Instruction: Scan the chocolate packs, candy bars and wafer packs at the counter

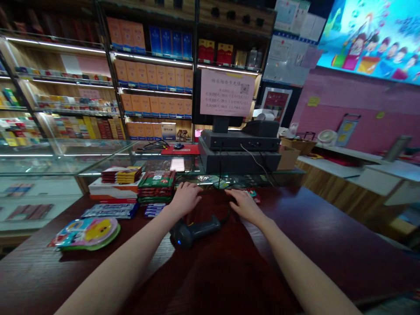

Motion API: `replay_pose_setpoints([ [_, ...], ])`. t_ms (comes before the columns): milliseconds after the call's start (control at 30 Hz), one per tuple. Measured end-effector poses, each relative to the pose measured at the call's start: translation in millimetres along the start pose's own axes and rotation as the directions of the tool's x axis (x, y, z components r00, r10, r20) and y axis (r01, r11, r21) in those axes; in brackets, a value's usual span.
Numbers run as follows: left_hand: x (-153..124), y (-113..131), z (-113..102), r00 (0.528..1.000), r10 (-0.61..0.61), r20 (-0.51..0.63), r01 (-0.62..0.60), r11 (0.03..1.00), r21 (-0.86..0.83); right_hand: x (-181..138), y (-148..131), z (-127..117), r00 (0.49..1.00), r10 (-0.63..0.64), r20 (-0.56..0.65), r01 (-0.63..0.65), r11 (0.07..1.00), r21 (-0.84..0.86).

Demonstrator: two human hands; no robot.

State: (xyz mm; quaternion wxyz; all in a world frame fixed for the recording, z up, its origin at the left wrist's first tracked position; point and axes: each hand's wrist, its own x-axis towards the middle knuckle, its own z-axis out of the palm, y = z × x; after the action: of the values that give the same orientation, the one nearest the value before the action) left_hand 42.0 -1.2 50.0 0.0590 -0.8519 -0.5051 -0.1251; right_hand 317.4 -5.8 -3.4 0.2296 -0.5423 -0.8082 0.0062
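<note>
Just beyond the scanner (205,228), to its right, the right hand (244,204) partly hides a small red packet (255,195), its kind unclear. The forearms (131,258) flanking the scanner run off the bottom edge. Far beyond it, the paper sign's (226,92) smallest print blurs; farther right, the bright screen (377,41) is cut off.
</note>
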Motion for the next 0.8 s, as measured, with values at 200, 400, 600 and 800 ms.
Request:
replay_pose_setpoints([
  [200, -16.2, -14.0, -9.9, 0.995, 0.009, -0.095, -0.004, 0.999, 0.047, 17.4, -18.9, 12.9, 0.997, -0.079, 0.003, 0.079, 0.996, 0.045],
  [400, -28.9, -35.1, -14.4, 0.971, 0.001, -0.240, 0.016, 0.998, 0.068, 33.7, -43.1, 20.9, 0.990, -0.139, -0.012, 0.139, 0.988, 0.061],
  [600, -41.4, -61.7, -17.5, 0.935, -0.088, -0.344, 0.131, 0.986, 0.104, 52.0, -70.0, 25.9, 0.979, -0.202, -0.007, 0.201, 0.975, 0.090],
  [800, -53.8, -84.1, -14.8, 0.897, -0.172, -0.407, 0.232, 0.967, 0.103, 70.1, -92.4, 32.7, 0.968, -0.252, -0.014, 0.251, 0.960, 0.122],
])
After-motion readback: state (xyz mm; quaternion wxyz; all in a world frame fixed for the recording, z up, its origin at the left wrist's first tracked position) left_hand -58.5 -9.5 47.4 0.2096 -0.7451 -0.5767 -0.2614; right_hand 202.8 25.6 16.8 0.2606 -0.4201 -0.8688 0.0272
